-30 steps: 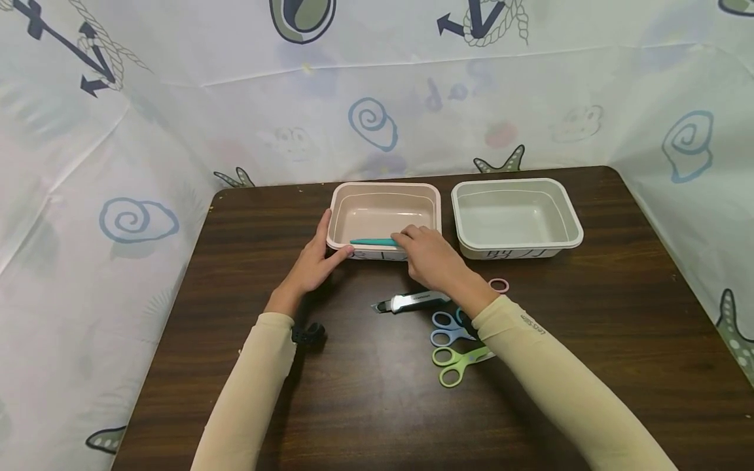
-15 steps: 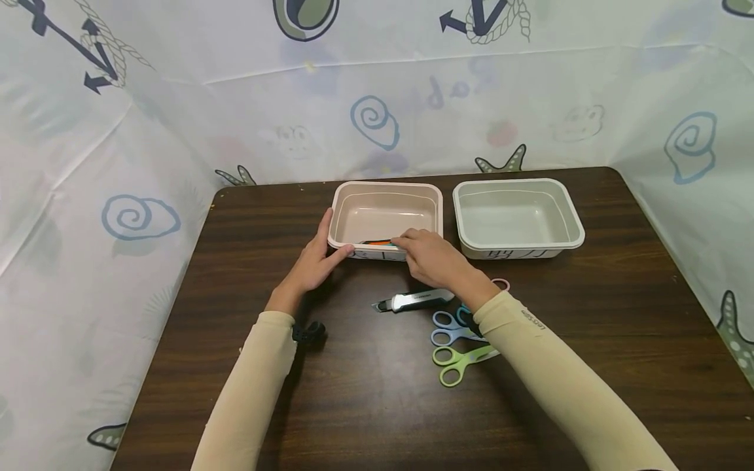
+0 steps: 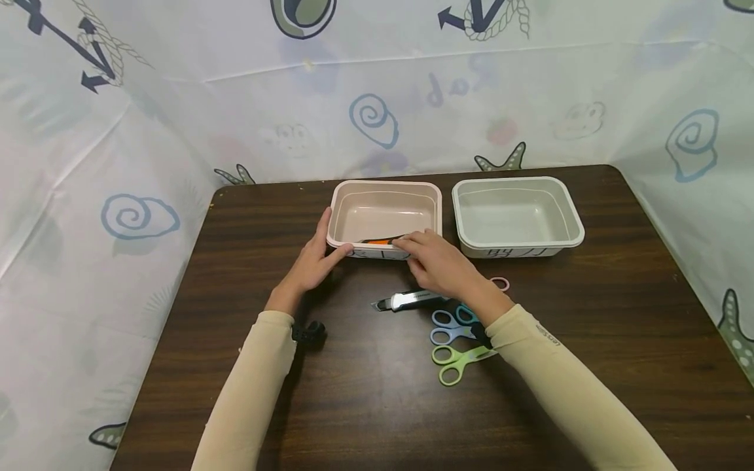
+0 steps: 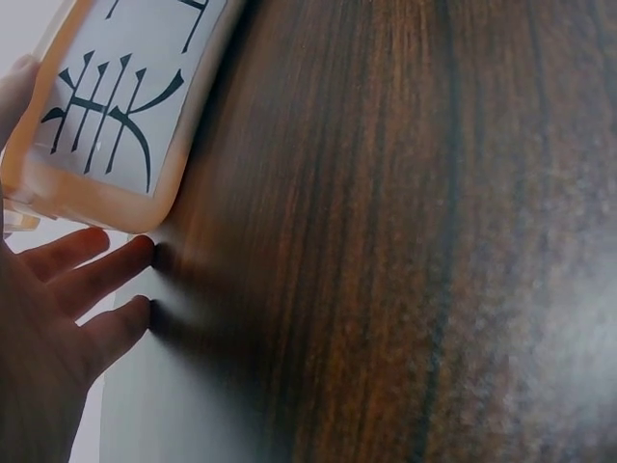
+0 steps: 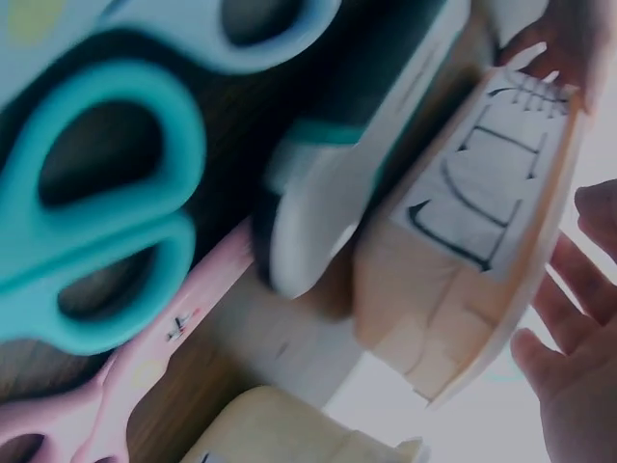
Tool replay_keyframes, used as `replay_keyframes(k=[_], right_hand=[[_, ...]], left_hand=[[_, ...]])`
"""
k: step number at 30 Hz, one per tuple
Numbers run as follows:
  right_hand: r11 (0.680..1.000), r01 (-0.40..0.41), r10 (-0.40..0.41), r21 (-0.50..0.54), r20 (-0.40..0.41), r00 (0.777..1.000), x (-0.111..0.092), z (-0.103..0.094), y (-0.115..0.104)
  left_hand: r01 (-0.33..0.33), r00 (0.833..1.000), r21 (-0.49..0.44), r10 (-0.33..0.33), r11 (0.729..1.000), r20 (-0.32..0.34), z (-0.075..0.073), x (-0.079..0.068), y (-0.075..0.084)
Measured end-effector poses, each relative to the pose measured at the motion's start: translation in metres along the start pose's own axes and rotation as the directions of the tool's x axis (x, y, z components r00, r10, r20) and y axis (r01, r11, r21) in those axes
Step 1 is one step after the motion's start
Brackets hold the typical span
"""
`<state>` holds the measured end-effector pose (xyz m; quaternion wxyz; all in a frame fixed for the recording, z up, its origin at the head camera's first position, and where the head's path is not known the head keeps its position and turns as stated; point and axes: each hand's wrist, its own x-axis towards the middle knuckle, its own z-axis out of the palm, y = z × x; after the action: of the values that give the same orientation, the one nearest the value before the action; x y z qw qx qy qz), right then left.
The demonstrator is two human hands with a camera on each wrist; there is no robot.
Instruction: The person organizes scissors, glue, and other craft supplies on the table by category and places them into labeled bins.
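Note:
My left hand (image 3: 311,265) rests on the left front corner of a beige-pink plastic box (image 3: 384,186), thumb on the front rim and fingers along its side. In the left wrist view these fingers (image 4: 101,280) look loosely extended. My right hand (image 3: 440,263) is at the box's right front rim, its fingers reaching over the edge. The right wrist view shows nothing gripped in those fingers (image 5: 569,299). An orange and black slim thing (image 3: 378,242) lies inside along the front wall, partly hidden by the rim and right hand.
A pale grey-green box (image 3: 518,248) stands to the right. In front lie a silver-black utility knife (image 3: 412,300) and light blue (image 3: 446,329), green (image 3: 452,364), teal (image 5: 178,145) and pink scissors (image 5: 145,371). The right forearm covers some of them.
The slim teal thing that my right hand held over the front rim has gone down into the box and out of sight. The right fingers have loosened; the left hand stays put.

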<state>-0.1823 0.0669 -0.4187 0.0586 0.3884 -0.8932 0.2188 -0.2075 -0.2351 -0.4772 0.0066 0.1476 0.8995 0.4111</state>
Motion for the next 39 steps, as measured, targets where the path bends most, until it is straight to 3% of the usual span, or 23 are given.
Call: replay_keyframes(k=[10,17,24,28,35,39], right_hand=[[0.990,0.131,-0.123,0.048,-0.147,0.981,-0.007,-0.011,-0.023],[0.977,0.212,-0.210,0.016,-0.085,0.974,-0.024,-0.003,-0.032],[0.994,0.112,-0.111,-0.017,0.052,0.993,-0.044,0.009,-0.024],[0.997,0.041,-0.033,-0.062,0.132,0.991,-0.052,0.015,-0.013],[0.995,-0.032,0.050,-0.096,0.190,0.981,-0.059,0.020,-0.004],[0.994,-0.041,0.060,-0.097,0.200,0.978,-0.060,0.021,-0.003]], left_hand=[[0.002,1.000,-0.006,-0.002,1.000,-0.001,0.000,0.000,-0.002],[-0.005,1.000,-0.013,0.005,1.000,-0.003,-0.001,0.000,-0.001],[0.005,1.000,-0.003,-0.005,1.000,-0.005,0.000,-0.001,-0.001],[0.010,1.000,0.000,-0.010,1.000,0.000,0.001,0.000,-0.001],[0.015,1.000,0.002,-0.015,1.000,-0.004,0.001,-0.001,-0.001],[0.007,1.000,-0.001,-0.007,1.000,-0.002,0.001,0.000,-0.002]])
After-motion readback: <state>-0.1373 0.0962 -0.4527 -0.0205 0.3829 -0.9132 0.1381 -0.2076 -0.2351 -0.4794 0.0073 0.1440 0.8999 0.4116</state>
